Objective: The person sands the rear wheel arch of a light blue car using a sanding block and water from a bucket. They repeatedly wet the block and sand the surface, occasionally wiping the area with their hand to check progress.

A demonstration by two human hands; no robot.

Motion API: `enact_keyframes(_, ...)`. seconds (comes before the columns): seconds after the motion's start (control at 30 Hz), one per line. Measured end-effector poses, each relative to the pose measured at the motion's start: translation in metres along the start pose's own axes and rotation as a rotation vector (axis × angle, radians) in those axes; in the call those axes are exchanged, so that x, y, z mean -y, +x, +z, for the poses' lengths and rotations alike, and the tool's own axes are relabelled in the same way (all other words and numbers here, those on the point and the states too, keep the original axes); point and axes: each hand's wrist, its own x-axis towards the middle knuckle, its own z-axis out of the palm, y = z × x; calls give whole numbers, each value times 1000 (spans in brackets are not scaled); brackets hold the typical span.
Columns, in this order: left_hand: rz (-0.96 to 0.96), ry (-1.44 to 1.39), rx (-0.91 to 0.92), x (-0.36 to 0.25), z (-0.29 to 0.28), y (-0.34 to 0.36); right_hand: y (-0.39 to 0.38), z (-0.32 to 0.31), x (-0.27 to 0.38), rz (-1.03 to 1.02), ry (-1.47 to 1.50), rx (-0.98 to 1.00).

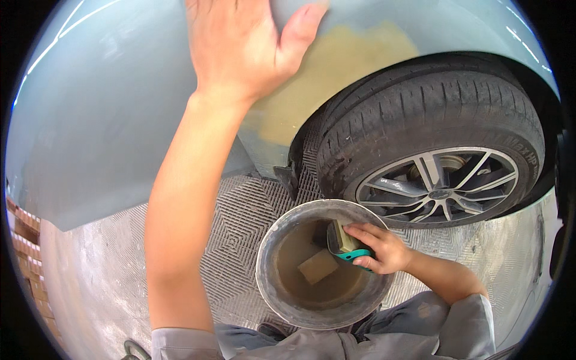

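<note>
My left hand [246,51] lies flat on the grey-blue car body panel [120,126], its thumb spread and its fingertips cut off by the upper edge. Beside the thumb, a yellowish patch of filler [354,60] runs along the wheel arch. My right hand [384,247] is closed around a sanding block [347,239], yellowish with a teal edge and a dark face. It holds the block inside the rim of a grey bucket [271,288], above murky brown water [294,246]. A tan rectangular block [318,267] sits in that water.
A black tyre [432,114] with a spoked alloy wheel [441,186] stands just behind the bucket, to the right. Ridged floor tiles [234,240] lie beneath. Brownish stacked shapes [27,246] show at the left rim, and my knees are close around the bucket.
</note>
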Motion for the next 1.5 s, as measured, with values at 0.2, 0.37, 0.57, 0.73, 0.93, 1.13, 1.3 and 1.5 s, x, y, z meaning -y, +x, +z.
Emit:
enact_keyframes(0.2,32,-56,-32,-6,2,-48,3,2,-2,9,71,-38)
enact_keyframes(0.37,-79,-109,-60,-19,7,-80,5,1,1,-10,30,-44)
enact_keyframes(0.57,-113,-65,58,-27,6,-133,6,2,1,-15,75,-63)
enact_keyframes(0.73,-118,-61,124,-37,7,-182,5,4,-2,-40,82,-112)
enact_keyframes(0.93,-168,-26,240,-42,-11,-170,3,4,-3,-10,88,-103)
enact_keyframes(1.13,-215,-96,98,-11,-6,-44,1,4,-5,6,118,-99)
enact_keyframes(1.3,-125,-37,27,4,-7,-10,1,3,-4,-17,150,-126)
enact_keyframes(1.5,-201,-112,-13,-8,-5,-44,1,0,0,32,162,-102)
